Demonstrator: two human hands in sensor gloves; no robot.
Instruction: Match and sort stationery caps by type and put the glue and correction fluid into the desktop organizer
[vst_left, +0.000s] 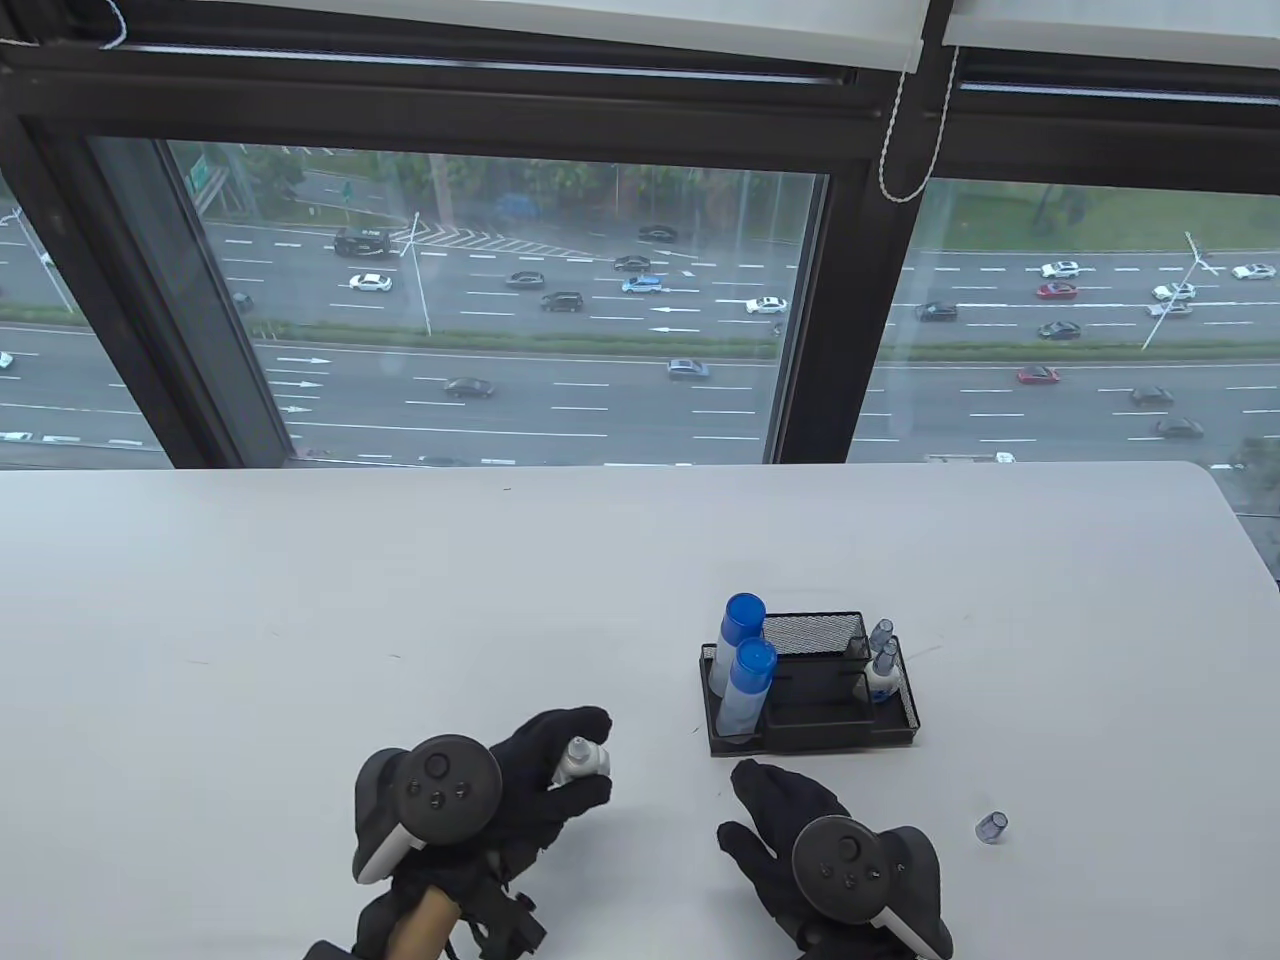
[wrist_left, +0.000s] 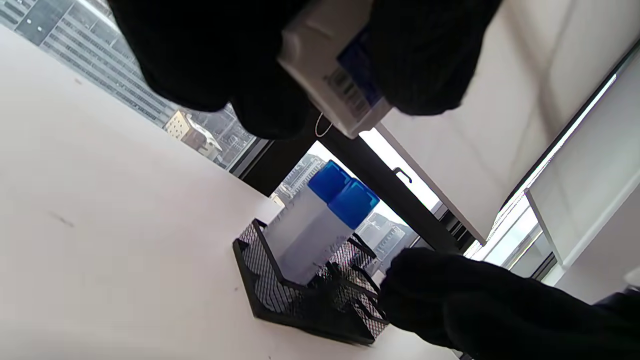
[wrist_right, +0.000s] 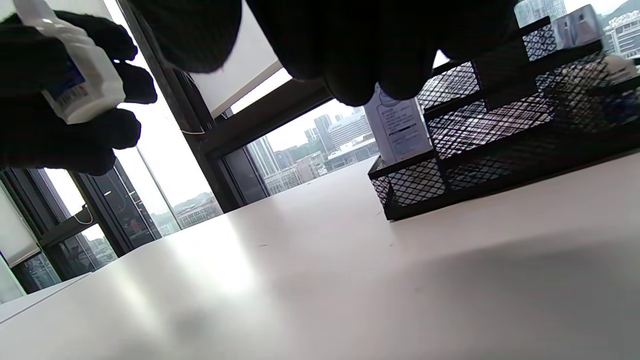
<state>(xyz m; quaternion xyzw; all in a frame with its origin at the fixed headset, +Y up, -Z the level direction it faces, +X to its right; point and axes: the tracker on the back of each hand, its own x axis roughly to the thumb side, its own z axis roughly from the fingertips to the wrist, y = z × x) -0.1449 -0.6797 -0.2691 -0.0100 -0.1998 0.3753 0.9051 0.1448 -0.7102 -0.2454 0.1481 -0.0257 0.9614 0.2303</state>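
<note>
My left hand (vst_left: 598, 758) holds a small white correction fluid bottle (vst_left: 578, 765) just above the table, nozzle bare; the bottle (wrist_left: 332, 65) fills the top of the left wrist view and shows again as bottle (wrist_right: 75, 75). My right hand (vst_left: 765, 800) lies open on the table, just in front of the black mesh organizer (vst_left: 812, 738). Two glue bottles (vst_left: 748, 660) with blue caps stand in its left compartment. Two capped correction fluid bottles (vst_left: 882, 655) stand in its right compartment. A loose translucent cap (vst_left: 991, 827) sits on the table right of my right hand.
The white table (vst_left: 300, 620) runs back to a large window; its right edge curves away at the far right. In the right wrist view the organizer (wrist_right: 500, 150) stands close ahead, with bare tabletop to its left.
</note>
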